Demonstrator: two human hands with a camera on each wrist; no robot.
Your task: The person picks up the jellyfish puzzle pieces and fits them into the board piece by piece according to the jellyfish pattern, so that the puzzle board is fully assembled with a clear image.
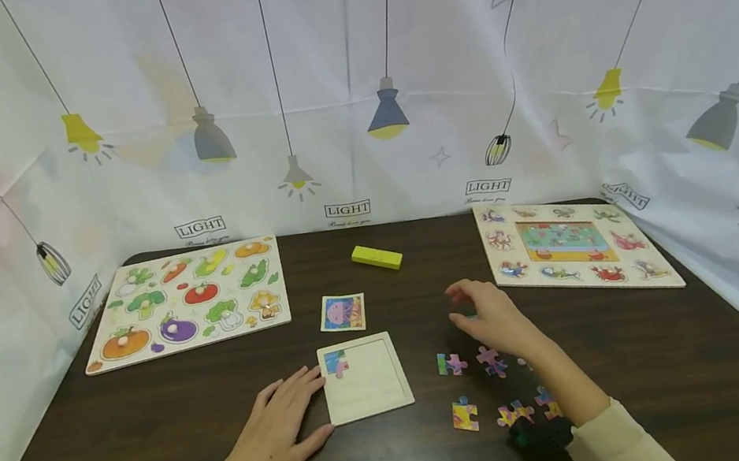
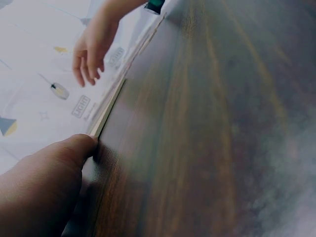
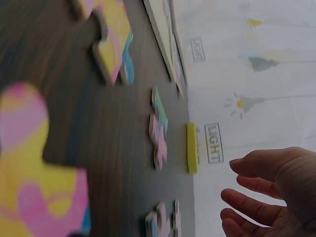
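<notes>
My left hand (image 1: 274, 432) rests on the table with fingers extended, its fingertips and thumb at the left edge of a square wooden puzzle tray (image 1: 370, 402). In the left wrist view, the thumb (image 2: 76, 148) lies against the tray's edge. One jigsaw piece (image 1: 336, 363) sits in the tray's upper left corner. Above the table to the right, my right hand (image 1: 493, 319) has loosely bent fingers, thumb apart. The right wrist view shows nothing between them. Loose jigsaw pieces lie nearby: a pink-and-green one (image 1: 452, 364), a purple one (image 1: 492, 361) and a yellow one (image 1: 465, 414). My right hand and forearm partly hide others.
A small picture card (image 1: 343, 312) lies behind the tray, with a yellow block (image 1: 377, 257) farther back. A vegetable board (image 1: 174, 301) stands back left, a sea-animal board (image 1: 519, 248) back right. A white printed cloth (image 1: 327, 45) hangs around the table's far edge.
</notes>
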